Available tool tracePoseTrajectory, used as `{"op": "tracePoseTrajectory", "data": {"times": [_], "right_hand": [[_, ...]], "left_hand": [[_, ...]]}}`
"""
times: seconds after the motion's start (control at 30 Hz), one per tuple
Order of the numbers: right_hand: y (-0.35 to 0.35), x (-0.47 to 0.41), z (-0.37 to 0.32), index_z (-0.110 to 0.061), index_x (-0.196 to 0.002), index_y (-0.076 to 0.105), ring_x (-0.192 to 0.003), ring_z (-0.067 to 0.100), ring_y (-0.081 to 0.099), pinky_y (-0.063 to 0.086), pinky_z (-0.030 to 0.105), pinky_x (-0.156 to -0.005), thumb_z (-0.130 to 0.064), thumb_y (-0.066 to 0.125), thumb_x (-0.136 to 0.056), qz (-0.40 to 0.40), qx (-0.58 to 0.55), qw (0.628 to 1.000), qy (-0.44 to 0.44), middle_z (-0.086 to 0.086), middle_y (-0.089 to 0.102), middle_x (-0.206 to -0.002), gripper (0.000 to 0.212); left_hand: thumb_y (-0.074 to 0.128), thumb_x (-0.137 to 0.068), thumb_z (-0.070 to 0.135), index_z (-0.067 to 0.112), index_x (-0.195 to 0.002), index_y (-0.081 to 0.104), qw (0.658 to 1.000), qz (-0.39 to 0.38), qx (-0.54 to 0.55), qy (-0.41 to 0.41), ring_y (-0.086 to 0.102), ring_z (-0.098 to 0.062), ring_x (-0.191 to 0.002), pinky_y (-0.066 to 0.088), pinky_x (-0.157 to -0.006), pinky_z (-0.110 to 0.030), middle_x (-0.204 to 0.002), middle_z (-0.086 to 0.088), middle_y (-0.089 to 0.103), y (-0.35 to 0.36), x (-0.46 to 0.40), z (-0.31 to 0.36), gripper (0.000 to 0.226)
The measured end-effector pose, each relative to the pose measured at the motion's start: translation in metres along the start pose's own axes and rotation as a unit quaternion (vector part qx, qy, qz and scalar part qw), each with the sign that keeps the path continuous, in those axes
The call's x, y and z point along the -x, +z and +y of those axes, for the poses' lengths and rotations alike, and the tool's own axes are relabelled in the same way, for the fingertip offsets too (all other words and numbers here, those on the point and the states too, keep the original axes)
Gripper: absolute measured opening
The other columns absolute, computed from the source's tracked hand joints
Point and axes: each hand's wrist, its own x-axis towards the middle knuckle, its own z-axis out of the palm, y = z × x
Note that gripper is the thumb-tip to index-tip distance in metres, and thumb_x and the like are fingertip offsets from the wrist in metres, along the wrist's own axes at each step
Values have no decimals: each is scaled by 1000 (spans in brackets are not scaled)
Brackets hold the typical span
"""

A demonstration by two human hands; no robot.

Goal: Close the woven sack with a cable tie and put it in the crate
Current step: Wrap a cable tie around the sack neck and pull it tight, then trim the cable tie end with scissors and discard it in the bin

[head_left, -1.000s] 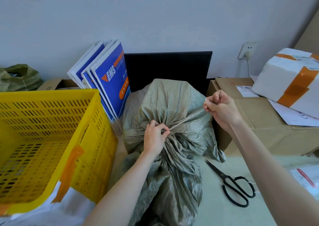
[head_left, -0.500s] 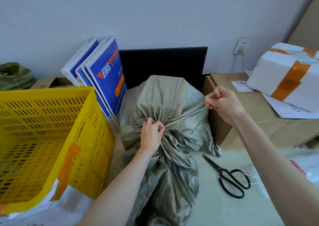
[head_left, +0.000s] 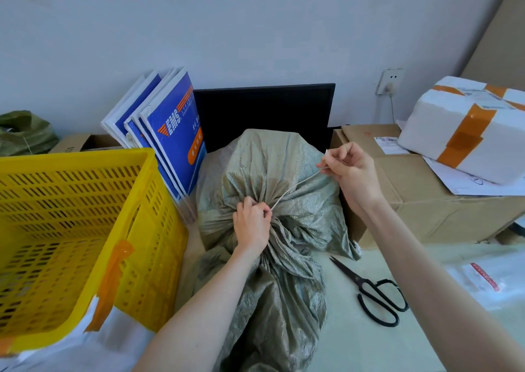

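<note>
The sack (head_left: 272,189) is a grey-green woven bag with a dull sheen, lying in the middle of the pale desk (head_left: 369,343), its full, rounded body toward the back edge and its loose mouth trailing toward the front. The cloth is bunched into a tight neck about halfway along, with deep folds fanning out on both sides of it.

The left hand (head_left: 251,224) is closed around that neck, fingers curled into the gathered cloth. A thin pale cable tie (head_left: 295,187) runs taut from the neck up and to the right. The right hand (head_left: 352,172) pinches the tie's free end between thumb and fingers, its grip closed on it, raised above the sack's right shoulder.

The yellow crate (head_left: 85,229), slotted all over, stands at the left edge of the desk, just beside the sack and apart from it. Black scissors (head_left: 372,295) lie flat on the desk to the right of the sack's loose end. Blue and white envelopes (head_left: 170,133) lean upright behind the crate, near the back edge.
</note>
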Motion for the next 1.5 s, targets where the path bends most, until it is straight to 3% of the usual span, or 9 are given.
{"op": "tracePoseTrajectory", "data": {"times": [0.1,0.2,0.3,0.4,0.7,0.8,0.93,1.37,1.5], "right_hand": [[5,10,3,-13,-89,57,-101,16,65,50,22,-84,4,57,-88,12,19,1000,-15,3,67,-105,17],[-5,20,11,-15,-113,60,-114,8,58,48,19,-87,-1,61,-87,18,91,996,8,-4,62,-122,30],[-23,37,34,-19,-112,61,-114,10,56,46,29,-95,-5,66,-83,28,188,980,54,-7,62,-120,32],[-43,59,65,-16,-106,63,-110,11,53,39,27,-95,-9,71,-80,40,298,949,98,-6,61,-115,28],[-105,125,143,-13,-125,47,-116,32,47,43,40,-89,-7,55,-81,-58,575,764,286,10,52,-126,45],[-112,137,150,-12,-126,43,-119,33,46,43,38,-83,-16,46,-90,-57,630,702,327,10,51,-126,36],[-120,149,160,-10,-121,43,-124,34,44,41,40,-94,-31,48,-92,-68,673,650,348,11,52,-128,36],[-120,165,176,-6,-116,45,-115,28,54,44,31,-89,-39,52,-92,-43,709,635,305,12,55,-121,42],[-120,161,169,-5,-106,48,-106,28,58,41,30,-72,-41,54,-90,-34,680,668,300,12,59,-112,40]], "left_hand": [[58,-92,22,17,-100,70,1000,6,11,15,52,-22,-96,39,-89,-35,-99,-1,56,-2,1,5,15],[59,-91,22,17,-99,70,999,13,33,11,55,-22,-93,41,-87,-36,-95,0,59,-2,0,5,15],[61,-90,22,19,-94,70,999,18,46,9,55,-22,-89,42,-83,-38,-86,4,59,0,1,2,11],[62,-88,21,20,-86,69,998,22,62,11,55,-23,-81,44,-79,-40,-72,10,49,2,3,-1,7],[65,-86,22,18,-84,68,998,19,48,37,54,-22,-75,45,-75,-38,-68,10,50,8,4,-6,5],[65,-87,21,17,-85,67,998,25,30,49,54,-22,-76,42,-74,-37,-72,4,59,9,7,-7,5],[64,-87,21,16,-86,66,998,29,15,56,55,-24,-78,43,-75,-38,-77,0,64,12,7,-7,6],[58,-91,22,14,-90,62,996,24,-20,81,56,-26,-82,42,-75,-39,-86,-1,68,11,8,-8,9],[58,-91,23,13,-87,62,995,22,-17,100,57,-26,-75,47,-71,-38,-82,-1,69,8,5,-8,11]]}}
